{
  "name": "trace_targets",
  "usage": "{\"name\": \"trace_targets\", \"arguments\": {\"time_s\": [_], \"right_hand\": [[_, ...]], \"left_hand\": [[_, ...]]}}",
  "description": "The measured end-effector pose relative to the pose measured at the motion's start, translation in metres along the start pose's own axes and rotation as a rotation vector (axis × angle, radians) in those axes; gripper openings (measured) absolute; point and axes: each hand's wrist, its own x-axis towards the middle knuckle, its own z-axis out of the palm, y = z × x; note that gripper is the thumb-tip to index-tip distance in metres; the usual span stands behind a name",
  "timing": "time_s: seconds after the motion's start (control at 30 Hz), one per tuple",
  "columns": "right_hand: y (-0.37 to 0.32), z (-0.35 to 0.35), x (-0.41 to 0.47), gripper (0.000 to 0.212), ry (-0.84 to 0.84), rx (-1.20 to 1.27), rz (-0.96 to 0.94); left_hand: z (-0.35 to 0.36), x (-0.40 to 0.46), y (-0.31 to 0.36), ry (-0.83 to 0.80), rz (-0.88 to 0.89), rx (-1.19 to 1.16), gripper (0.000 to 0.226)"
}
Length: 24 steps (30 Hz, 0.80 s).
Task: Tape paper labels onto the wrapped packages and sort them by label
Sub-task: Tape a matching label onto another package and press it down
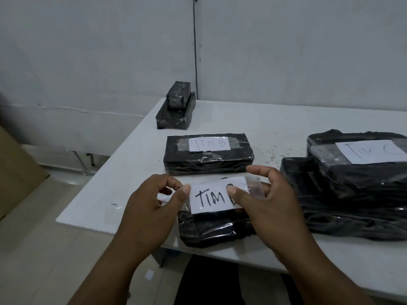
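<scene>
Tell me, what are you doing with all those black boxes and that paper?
A person is sticking name labels onto wrapped packages. Both hands, the left hand and the right hand, hold a paper label reading "TIM" with clear tape on its ends, just above a black package at the table's near edge. Behind it lies a package labelled "TIM B". On the right sits a labelled stack, and two unlabelled packages wait at the far corner.

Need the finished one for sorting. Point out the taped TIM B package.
TIM B package lies mid-table, just beyond both hands, left of the TIM C stack.
</scene>
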Motion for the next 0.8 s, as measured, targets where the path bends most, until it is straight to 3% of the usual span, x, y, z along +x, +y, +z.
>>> {"name": "trace_targets", "arguments": {"time_s": [0.17, 0.3, 0.43, 0.8], "right_hand": [[-0.001, 0.001, -0.003, 0.023, 0.032, -0.054, -0.027], [-0.002, 0.002, -0.006, 0.010, 0.136, -0.221, -0.179], [-0.008, 0.003, -0.005, 0.014, 0.163, -0.391, -0.290], [-0.003, 0.004, 0.000, 0.024, 0.106, -0.610, -0.237]], "left_hand": [[0.006, -0.010, -0.001, 0.021, -0.082, 0.018, 0.023], [0.005, -0.013, -0.003, 0.017, -0.121, 0.044, 0.026], [0.007, -0.016, -0.004, -0.011, -0.119, 0.063, 0.025], [0.017, -0.014, -0.014, -0.003, -0.095, 0.133, 0.025]]}}
